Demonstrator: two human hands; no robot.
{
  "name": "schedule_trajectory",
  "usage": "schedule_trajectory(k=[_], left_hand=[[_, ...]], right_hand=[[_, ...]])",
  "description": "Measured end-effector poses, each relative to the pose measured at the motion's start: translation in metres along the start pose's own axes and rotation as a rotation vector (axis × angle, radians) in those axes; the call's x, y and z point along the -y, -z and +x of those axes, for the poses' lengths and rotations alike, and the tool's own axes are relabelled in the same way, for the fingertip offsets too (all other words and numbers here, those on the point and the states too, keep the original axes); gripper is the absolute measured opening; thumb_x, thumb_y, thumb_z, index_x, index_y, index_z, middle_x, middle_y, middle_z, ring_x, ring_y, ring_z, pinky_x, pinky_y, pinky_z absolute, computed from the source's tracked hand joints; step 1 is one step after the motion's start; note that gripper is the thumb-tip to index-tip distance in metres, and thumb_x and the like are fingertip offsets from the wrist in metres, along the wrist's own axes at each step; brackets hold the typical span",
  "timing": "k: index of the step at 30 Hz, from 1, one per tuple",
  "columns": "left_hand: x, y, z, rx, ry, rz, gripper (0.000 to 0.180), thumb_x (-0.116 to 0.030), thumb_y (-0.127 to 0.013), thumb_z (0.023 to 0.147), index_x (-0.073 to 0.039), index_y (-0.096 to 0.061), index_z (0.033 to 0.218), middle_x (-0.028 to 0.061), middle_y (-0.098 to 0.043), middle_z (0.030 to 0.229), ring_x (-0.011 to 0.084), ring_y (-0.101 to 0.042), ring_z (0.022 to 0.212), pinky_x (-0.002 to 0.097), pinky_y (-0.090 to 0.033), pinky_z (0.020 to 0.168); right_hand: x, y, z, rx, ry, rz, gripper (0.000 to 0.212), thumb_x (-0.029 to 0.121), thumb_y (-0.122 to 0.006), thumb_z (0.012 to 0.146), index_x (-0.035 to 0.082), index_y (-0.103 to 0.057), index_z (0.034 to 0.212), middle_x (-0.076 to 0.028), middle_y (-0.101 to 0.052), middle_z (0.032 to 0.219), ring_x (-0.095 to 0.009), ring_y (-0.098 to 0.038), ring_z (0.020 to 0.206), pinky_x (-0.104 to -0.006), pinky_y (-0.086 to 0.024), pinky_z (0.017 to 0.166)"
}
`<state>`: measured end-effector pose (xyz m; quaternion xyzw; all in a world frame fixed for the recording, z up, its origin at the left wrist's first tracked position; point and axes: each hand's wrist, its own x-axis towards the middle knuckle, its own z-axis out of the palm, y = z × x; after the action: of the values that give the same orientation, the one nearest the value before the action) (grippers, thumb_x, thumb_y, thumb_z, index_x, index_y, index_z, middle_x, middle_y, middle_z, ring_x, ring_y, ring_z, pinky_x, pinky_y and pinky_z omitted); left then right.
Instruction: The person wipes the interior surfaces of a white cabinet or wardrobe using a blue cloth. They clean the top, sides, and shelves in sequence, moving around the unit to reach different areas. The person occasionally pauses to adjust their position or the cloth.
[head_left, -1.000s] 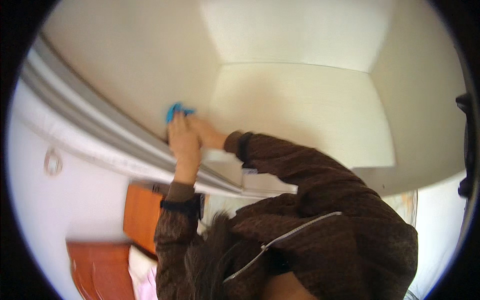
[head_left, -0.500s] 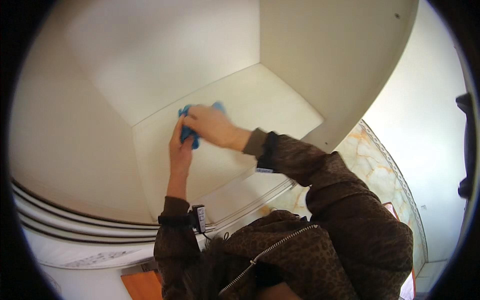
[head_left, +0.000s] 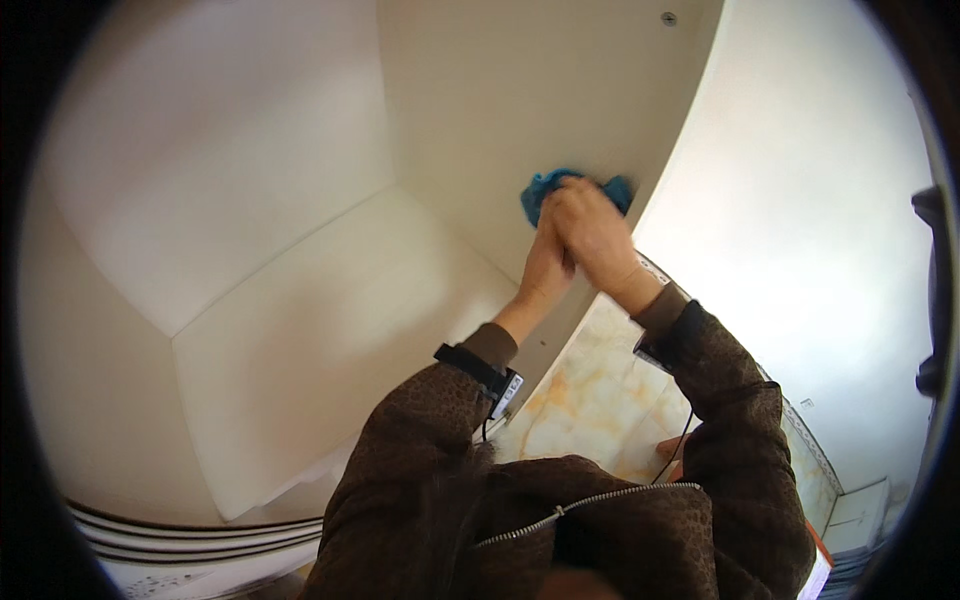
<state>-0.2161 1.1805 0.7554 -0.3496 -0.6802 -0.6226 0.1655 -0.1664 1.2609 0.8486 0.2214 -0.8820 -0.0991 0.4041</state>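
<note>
A crumpled blue cloth (head_left: 540,193) lies bunched against the cabinet's right side panel (head_left: 520,90), close to its front edge. My right hand (head_left: 597,232) is closed on the cloth, which sticks out on both sides of the fingers. Tight beside it, my left hand (head_left: 547,262) is closed at the cloth's lower edge. Its fingers are partly covered by the right hand, and both hands are slightly blurred.
The white cabinet has a back panel (head_left: 230,150) and a bottom board (head_left: 330,310). Sliding-door tracks (head_left: 200,540) run along the lower left. A marbled tile floor (head_left: 590,400) and a white wall (head_left: 790,220) lie to the right.
Both hands have moved right with the cloth, from above the cabinet's bottom board to its right side panel. The view has swung to the right.
</note>
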Motion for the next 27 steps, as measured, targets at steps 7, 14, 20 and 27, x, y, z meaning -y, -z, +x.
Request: schedule_trajectory(k=[7,14,20,27], left_hand=[[-0.006,0.026,0.01,-0.089,-0.426,0.455,0.073,-0.026,-0.057,0.091,0.008,-0.021,0.144,0.031,-0.026,0.147,0.0501,-0.021,0.138,0.0544,-0.021,0.114],[-0.024,0.057,0.157,-0.297,-0.858,0.674,0.059,-0.023,-0.059,0.091,0.005,-0.037,0.139,0.0279,-0.034,0.145,0.051,-0.028,0.135,0.0579,-0.033,0.103],[-0.041,0.062,0.234,-0.36,-0.952,0.481,0.062,-0.021,-0.064,0.087,-0.001,-0.04,0.141,0.03,-0.035,0.145,0.0497,-0.034,0.133,0.0555,-0.032,0.106],[-0.049,0.011,0.121,-0.1,-0.954,0.406,0.063,-0.025,-0.058,0.091,0.004,-0.036,0.143,0.0284,-0.027,0.151,0.0455,-0.024,0.142,0.0557,-0.022,0.114]], right_hand=[[0.047,0.009,0.003,0.179,-0.049,-0.338,0.051,0.013,-0.055,0.081,-0.009,-0.053,0.127,-0.021,-0.05,0.133,-0.033,-0.045,0.128,-0.0424,-0.036,0.109],[-0.002,0.023,0.087,-0.106,-0.145,-0.479,0.054,0.01,-0.057,0.082,-0.009,-0.047,0.132,-0.025,-0.045,0.138,-0.034,-0.044,0.13,-0.0442,-0.036,0.108],[-0.023,0.051,0.125,-0.09,-0.277,-0.531,0.05,0.004,-0.058,0.079,-0.011,-0.05,0.127,-0.026,-0.047,0.136,-0.036,-0.045,0.129,-0.043,-0.038,0.106],[0.02,0.055,0.026,0.169,-0.415,-0.517,0.05,-0.002,-0.058,0.081,-0.018,-0.047,0.127,-0.032,-0.038,0.141,-0.041,-0.038,0.135,-0.0441,-0.035,0.111]])
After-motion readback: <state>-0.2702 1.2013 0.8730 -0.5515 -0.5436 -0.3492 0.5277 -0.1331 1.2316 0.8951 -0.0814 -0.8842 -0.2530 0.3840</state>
